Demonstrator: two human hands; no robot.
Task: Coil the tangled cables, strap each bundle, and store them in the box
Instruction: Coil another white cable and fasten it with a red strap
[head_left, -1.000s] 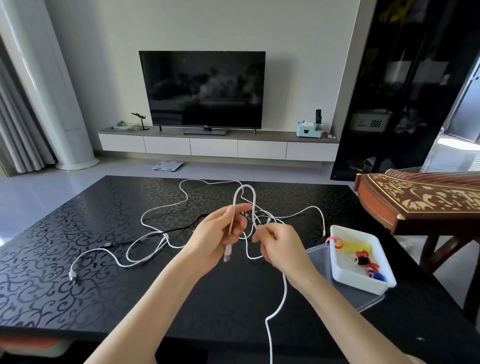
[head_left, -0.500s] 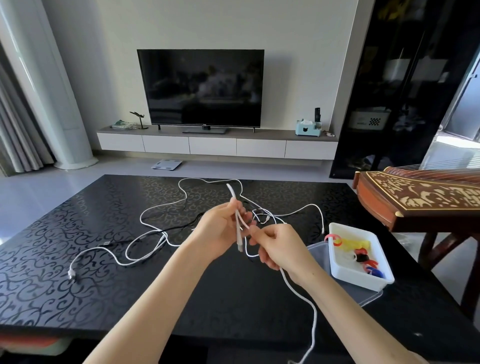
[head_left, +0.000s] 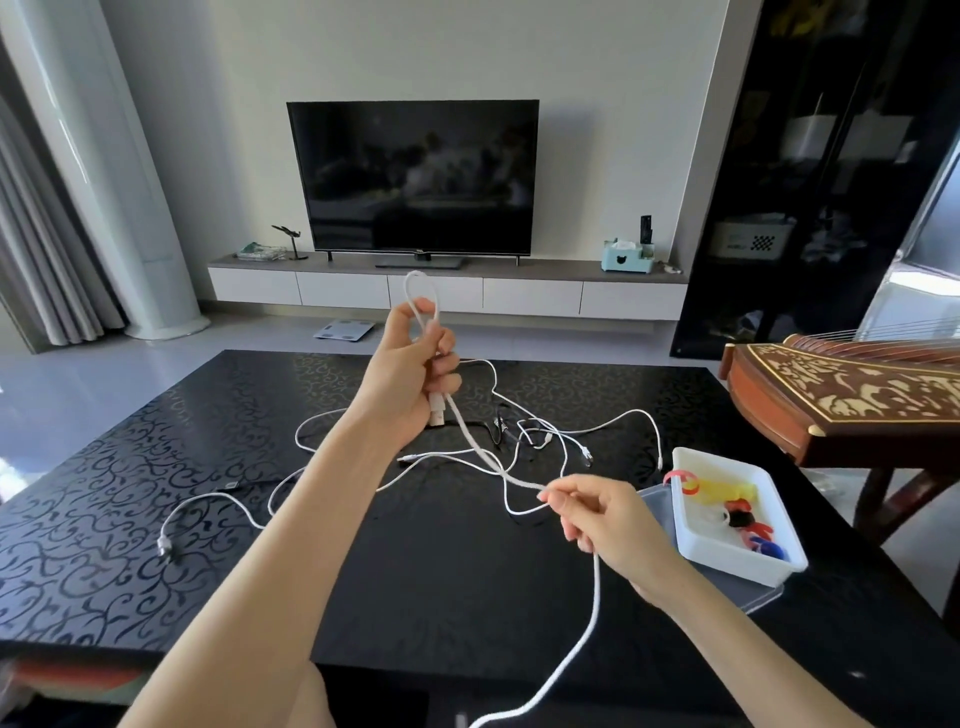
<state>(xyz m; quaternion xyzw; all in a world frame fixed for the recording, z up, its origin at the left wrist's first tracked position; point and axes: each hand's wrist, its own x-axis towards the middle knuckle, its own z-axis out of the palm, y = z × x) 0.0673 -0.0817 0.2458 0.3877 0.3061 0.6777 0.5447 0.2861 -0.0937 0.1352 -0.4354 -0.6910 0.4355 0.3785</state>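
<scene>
Well, on my monitor the black table (head_left: 130, 493) fills the view, with loose cables (head_left: 524, 439) tangled at its middle and the white box (head_left: 737, 564) at its right edge (coloured straps (head_left: 727, 491) lie inside). The left hand (head_left: 410, 374) is raised, fingers curled round a doubled white cable (head_left: 598, 587), its plug (head_left: 436, 410) below the palm; the right hand (head_left: 597, 514) pinches the same cable lower down.

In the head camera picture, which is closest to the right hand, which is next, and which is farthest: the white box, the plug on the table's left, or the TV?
1. White box, just right of the right hand, on the table.
2. Plug, across the table on the left.
3. TV, far back in the room.
</scene>
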